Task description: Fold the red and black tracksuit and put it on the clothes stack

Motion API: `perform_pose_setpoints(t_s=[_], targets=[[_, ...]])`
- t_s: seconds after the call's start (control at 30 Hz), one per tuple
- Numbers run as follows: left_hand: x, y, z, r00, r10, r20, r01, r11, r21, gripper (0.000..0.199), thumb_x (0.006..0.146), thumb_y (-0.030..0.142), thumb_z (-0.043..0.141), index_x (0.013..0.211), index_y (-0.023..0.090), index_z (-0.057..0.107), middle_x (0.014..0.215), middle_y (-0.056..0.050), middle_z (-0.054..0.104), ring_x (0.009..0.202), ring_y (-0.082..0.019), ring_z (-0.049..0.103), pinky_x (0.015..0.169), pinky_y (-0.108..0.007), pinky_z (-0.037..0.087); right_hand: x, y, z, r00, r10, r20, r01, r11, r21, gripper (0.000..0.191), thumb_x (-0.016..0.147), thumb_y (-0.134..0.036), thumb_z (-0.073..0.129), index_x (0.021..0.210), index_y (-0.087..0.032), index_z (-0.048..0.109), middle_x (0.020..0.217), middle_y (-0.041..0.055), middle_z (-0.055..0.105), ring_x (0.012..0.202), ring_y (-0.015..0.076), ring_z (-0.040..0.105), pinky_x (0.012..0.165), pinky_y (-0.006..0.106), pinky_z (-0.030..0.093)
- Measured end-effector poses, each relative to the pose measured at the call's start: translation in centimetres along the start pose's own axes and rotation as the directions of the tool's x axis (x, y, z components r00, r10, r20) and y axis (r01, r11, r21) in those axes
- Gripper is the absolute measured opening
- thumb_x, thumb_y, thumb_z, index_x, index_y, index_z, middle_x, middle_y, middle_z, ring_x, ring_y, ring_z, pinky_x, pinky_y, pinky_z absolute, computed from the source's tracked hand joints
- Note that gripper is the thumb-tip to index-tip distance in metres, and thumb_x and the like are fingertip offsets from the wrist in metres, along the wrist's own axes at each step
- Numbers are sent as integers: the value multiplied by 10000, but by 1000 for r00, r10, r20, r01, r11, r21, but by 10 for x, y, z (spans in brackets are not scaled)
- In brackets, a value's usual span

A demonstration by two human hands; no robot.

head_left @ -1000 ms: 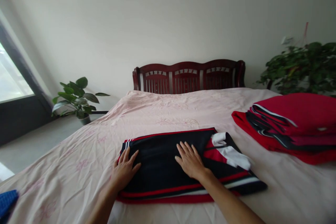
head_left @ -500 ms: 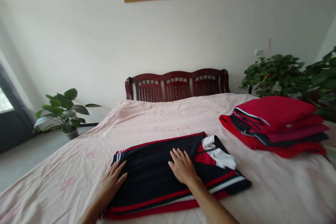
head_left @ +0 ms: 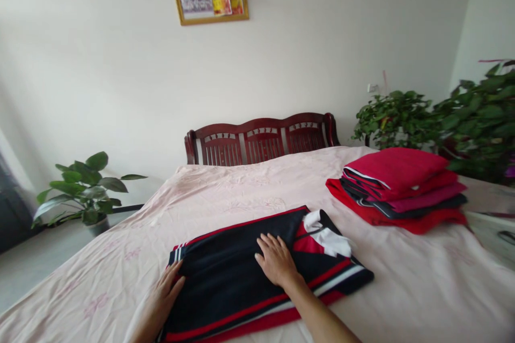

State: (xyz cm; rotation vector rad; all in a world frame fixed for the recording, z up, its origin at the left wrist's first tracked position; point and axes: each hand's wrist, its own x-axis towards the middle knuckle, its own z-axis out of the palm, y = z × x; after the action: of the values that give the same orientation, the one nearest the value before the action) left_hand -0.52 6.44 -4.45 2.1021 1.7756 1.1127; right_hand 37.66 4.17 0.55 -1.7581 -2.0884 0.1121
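Observation:
A folded navy garment [head_left: 229,262] with red and white stripes lies on the pink bedspread [head_left: 225,187]. Its red inner part and a white piece [head_left: 330,236] show at the right end. My left hand [head_left: 166,292] rests on the garment's left edge, fingers extended, holding nothing. Flat on the middle of the navy cloth lies my right hand [head_left: 277,261], its fingers spread and nothing in them.
A stack of folded red, magenta and dark clothes [head_left: 398,187] sits on the bed at the right. Behind the bed is a dark red wooden bench back [head_left: 263,139]. Potted plants stand left [head_left: 90,187] and right [head_left: 398,118].
The view has tilted up and turned slightly right, so the picture frame shows whole. Both hands remain on the garment in nearly the same places.

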Motion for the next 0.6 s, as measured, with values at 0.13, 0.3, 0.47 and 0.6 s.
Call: perform_pose_setpoints(t_s=[0.13,0.3,0.47,0.6], targets=[[0,-7,3,1000,-22,-16,22,999,36,586,907,509,410,1360,170,566,1466,-117,538,1402,-273,440,1189,-462,317,0,0,-1,1000,3,-2,-3,1000,6,564,960,-432,370,1458,-194,486,1550,59,412,1449,249,321,1209,467,155],[0,-4,3,997,-75,6,74,990,117,650,909,526,363,1376,115,552,1495,-166,486,1396,-295,445,1190,-432,309,-1,-1,-1,1000,6,-13,-6,1000,13,554,957,-427,383,1450,-199,497,1544,55,423,1443,247,330,1208,457,161],[2,-1,5,995,-97,24,93,985,143,676,922,517,321,1396,80,525,1515,-197,447,1410,-305,423,1187,-430,312,-1,-1,-1,1000,6,-24,-5,1000,15,544,956,-424,393,1442,-207,507,1537,54,434,1440,244,337,1207,451,169],[1,-1,5,991,-134,20,129,980,154,669,924,544,319,1405,123,518,1525,-164,442,1421,-285,411,1181,-413,324,-1,0,-2,1000,8,-29,-8,1000,14,541,957,-416,397,1441,-199,507,1532,56,441,1437,241,343,1207,455,173]])
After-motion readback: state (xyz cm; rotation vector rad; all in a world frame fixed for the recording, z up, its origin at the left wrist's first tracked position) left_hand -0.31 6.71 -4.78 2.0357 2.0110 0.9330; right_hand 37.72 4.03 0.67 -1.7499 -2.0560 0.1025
